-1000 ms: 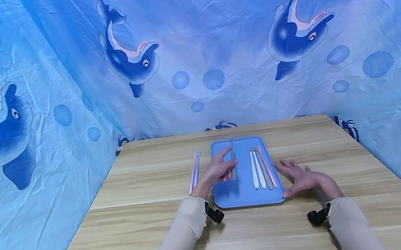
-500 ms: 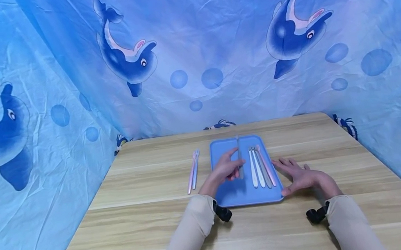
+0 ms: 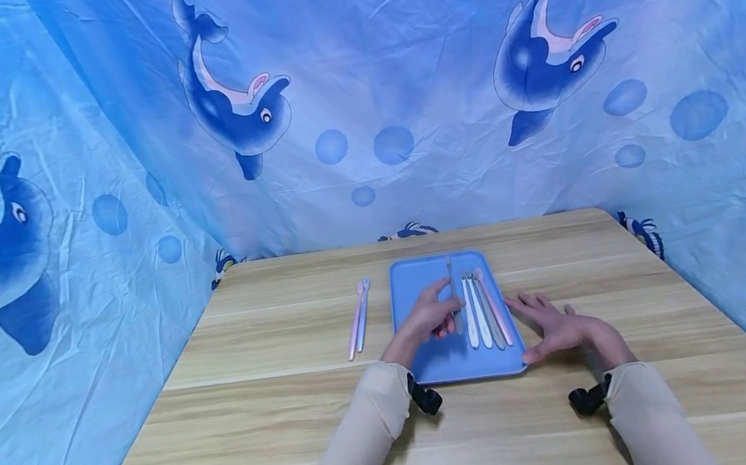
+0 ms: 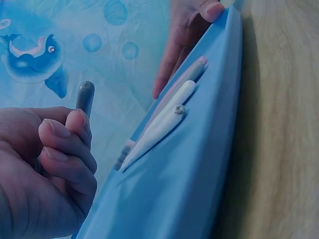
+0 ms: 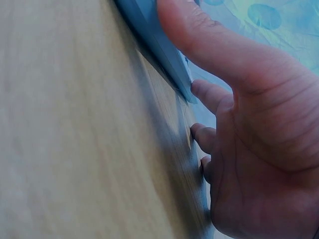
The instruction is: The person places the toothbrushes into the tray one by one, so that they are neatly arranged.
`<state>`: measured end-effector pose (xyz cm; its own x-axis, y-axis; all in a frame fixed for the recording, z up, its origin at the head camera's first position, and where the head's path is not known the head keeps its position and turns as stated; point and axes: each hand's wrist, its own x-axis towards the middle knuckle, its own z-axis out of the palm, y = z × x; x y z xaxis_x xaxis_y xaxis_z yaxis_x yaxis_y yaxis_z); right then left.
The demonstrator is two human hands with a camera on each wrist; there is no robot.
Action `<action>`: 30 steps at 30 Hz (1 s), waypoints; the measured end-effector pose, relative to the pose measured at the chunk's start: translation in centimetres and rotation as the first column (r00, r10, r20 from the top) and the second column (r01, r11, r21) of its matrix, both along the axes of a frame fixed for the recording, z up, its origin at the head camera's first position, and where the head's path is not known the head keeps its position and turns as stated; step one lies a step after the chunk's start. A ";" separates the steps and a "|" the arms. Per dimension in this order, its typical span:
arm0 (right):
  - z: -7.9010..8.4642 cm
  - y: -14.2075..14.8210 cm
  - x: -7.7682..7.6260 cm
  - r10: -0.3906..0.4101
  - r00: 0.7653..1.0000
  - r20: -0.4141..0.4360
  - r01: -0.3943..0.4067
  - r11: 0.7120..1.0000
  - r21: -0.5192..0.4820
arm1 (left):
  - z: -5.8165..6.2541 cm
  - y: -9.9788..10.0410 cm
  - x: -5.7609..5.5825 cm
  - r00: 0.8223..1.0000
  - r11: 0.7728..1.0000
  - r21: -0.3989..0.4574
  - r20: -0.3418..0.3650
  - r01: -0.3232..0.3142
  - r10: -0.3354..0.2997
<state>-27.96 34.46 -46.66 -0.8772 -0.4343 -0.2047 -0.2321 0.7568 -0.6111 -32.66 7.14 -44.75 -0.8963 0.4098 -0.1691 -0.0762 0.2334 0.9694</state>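
Note:
My left hand pinches a grey toothbrush and holds it over the blue tray, bristle end pointing away. In the left wrist view the rounded end of its handle sticks up past the curled fingers; the rest is hidden by the hand. On the tray's right half lie two white toothbrushes, a grey one and a pink one, side by side. My right hand is spread at the tray's right side, thumb at the near corner and index fingertip at the side wall.
A pink toothbrush and a bluish one lie on the wooden table left of the tray. Behind the table hangs a blue dolphin-print curtain.
My left hand has carried the grey toothbrush rightward over the tray, closer to the row of toothbrushes. The right hand stays in place at the tray's edge.

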 end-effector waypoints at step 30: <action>0.0 0.1 -0.1 0.011 1.000 -0.002 -0.011 1.000 0.016 | -2.9 1.7 -0.3 0.998 0.993 -0.112 0.036 -0.043 0.047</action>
